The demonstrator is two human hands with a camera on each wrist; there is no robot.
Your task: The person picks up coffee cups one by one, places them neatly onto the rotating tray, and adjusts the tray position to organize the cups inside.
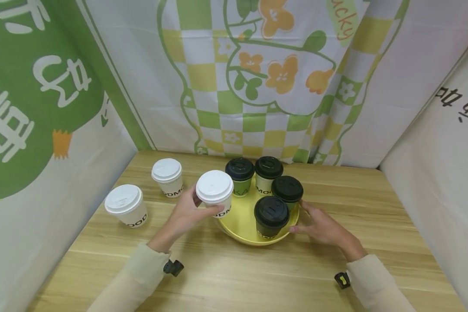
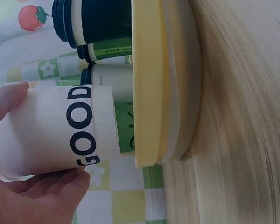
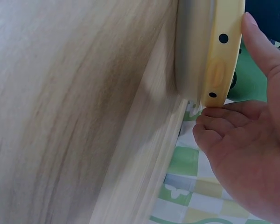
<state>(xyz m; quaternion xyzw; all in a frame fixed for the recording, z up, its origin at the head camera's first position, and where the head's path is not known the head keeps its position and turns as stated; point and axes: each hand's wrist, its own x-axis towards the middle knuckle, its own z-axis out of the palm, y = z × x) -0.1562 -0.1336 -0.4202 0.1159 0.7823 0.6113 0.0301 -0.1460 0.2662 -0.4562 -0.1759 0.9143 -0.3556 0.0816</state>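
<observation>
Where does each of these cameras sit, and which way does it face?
Head: on the person's head, facing forward and down at the wooden table, yellow tray and lidded cups; left hand, right hand and both sleeves show.
Left wrist: on the left wrist, facing the held white cup and the tray's edge, picture turned sideways; part of the left hand shows.
Right wrist: on the right wrist, facing the tray's rim, also sideways; part of the right hand shows.
Shared: head and left wrist both show that white cup.
</observation>
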